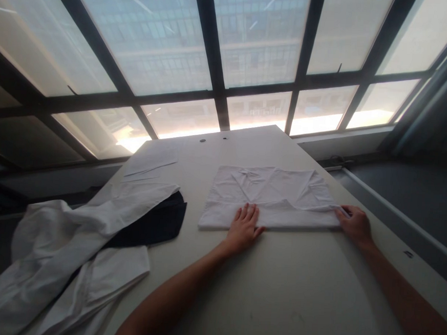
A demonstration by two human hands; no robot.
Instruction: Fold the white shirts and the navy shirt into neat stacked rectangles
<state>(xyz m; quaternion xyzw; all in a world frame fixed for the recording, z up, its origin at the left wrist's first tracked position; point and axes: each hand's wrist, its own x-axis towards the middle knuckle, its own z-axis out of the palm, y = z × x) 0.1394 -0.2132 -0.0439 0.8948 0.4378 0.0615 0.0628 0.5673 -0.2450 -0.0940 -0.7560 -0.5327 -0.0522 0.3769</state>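
Observation:
A white cloth [270, 193], partly folded into a rectangle, lies flat on the pale table [278, 286]. My left hand [245, 228] rests flat on the cloth's near edge, fingers stretched out and together. My right hand [354, 225] is at the cloth's near right corner, its fingers curled and pinching the corner of the fabric.
A heap of white garments [70, 250] with a dark cloth [155, 224] under it lies on the table's left side and hangs over the edge. A flat white piece [152, 160] lies farther back. Large windows [220, 55] stand beyond the table.

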